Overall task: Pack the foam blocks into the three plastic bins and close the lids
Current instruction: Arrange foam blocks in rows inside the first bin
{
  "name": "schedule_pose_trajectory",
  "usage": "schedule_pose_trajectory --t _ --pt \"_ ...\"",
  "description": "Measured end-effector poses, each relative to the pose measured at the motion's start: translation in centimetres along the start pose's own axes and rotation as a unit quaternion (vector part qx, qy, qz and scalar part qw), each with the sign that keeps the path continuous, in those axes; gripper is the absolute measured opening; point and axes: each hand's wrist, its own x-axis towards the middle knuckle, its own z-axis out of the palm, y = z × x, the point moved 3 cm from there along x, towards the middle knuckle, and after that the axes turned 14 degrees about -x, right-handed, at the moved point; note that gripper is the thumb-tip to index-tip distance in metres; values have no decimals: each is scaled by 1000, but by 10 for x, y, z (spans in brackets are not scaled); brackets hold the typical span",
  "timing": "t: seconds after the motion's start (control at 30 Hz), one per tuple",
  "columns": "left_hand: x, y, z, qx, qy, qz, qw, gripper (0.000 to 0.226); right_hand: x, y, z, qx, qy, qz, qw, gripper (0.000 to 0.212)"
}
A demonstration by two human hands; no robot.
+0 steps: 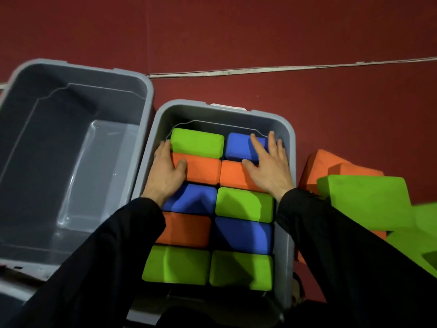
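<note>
A grey plastic bin [288, 147] in the middle holds several foam blocks in two columns, green, orange and blue. My left hand [166, 172] lies flat on the left column, thumb on an orange block [201, 170], fingers along the bin's left wall beside a green block [197, 143]. My right hand [268, 162] presses flat on a blue block [238, 146] and an orange block [233, 176] at the far right of the bin. Both hands have straight fingers and grip nothing.
A second grey bin [71, 143], with nothing inside, stands tilted at the left. Loose orange [319, 166] and green [364, 200] foam blocks are piled on the red floor to the right. A pale strip [283, 68] runs where floor meets red wall.
</note>
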Motion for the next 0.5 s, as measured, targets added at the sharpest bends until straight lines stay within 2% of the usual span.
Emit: schedule_pose_trajectory --t 0.1,0.2,0.3,0.43,0.5 --pt "19 3 6 -49 -35 -70 996 62 7 1 6 -7 -44 -4 999 67" --pt "34 -3 12 -39 -48 -54 997 72 -1 5 4 -10 -9 -23 1000 60" --pt "44 -12 16 66 -94 -17 993 83 -6 5 7 -102 15 -74 992 62" --pt "29 -15 30 179 -57 11 982 73 -6 -9 22 -113 6 -84 990 65" --pt "15 -17 31 232 -52 37 971 82 -9 -12 30 -104 2 -76 992 65"
